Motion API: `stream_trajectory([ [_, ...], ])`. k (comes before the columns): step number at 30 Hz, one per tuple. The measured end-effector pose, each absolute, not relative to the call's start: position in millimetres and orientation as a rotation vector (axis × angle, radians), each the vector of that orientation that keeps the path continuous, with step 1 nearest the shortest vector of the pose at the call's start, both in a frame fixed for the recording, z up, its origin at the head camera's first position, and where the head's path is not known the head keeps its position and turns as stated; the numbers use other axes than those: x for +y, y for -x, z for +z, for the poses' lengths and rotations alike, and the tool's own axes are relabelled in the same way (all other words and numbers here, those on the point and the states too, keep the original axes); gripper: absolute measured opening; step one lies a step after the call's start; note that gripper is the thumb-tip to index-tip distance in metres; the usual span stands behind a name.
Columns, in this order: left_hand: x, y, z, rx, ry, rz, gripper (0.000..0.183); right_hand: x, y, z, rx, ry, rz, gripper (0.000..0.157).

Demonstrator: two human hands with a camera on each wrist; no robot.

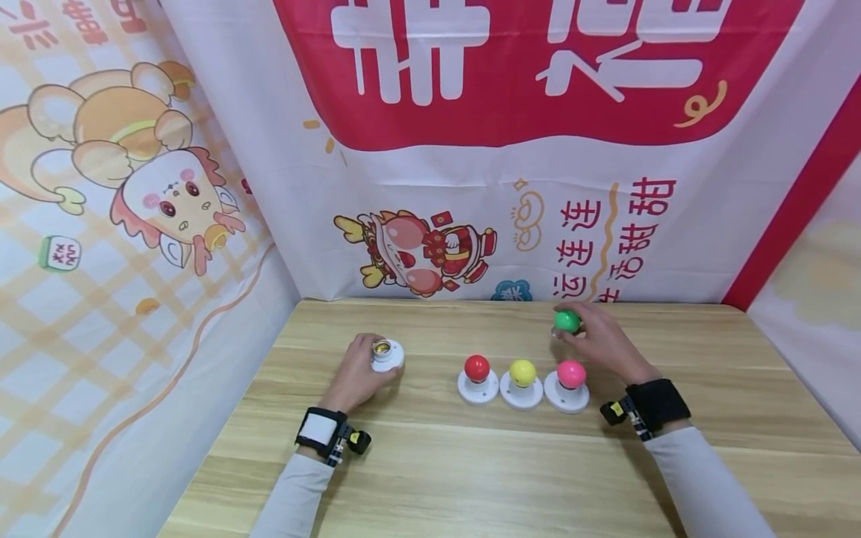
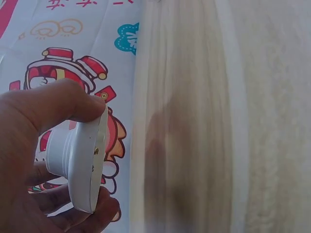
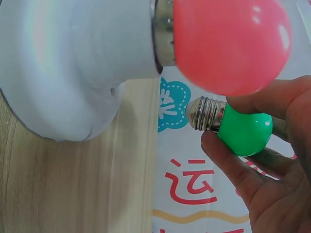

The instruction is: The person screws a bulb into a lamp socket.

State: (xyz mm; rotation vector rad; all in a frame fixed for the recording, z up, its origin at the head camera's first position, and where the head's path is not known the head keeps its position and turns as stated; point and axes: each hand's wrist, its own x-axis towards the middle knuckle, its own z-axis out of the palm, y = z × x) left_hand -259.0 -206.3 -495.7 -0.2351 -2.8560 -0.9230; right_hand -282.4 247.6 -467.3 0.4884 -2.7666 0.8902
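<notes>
My left hand [image 1: 359, 373] grips a round white lamp socket [image 1: 388, 357] by its flange, with no bulb in its brass-lined mouth. In the left wrist view, thumb and fingers span the rim of this socket [image 2: 82, 160], and a gap shows between its underside and the wooden table. My right hand [image 1: 603, 340] pinches a green bulb [image 1: 566, 321] at the table's back right. Its metal screw base [image 3: 206, 113] points away from the palm in the right wrist view. Just in front of that hand stands a pink bulb [image 1: 571, 373] in a white socket [image 1: 567, 401].
A red bulb [image 1: 477, 368] and a yellow bulb [image 1: 522, 372] stand upright in white sockets, in a row left of the pink one. Behind the wooden table [image 1: 430, 471] hangs a printed cloth [image 1: 417, 179]; another patterned cloth [image 1: 121, 299] borders the left side.
</notes>
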Motion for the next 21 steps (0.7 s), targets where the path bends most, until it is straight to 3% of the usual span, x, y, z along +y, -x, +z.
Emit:
stream_trajectory([
  [21, -188.6, 253.7, -484.2, -2.832, 0.346, -0.903, 0.072, 236.8, 273.8, -456.4, -2.665, -0.575, 0.859, 0.049],
])
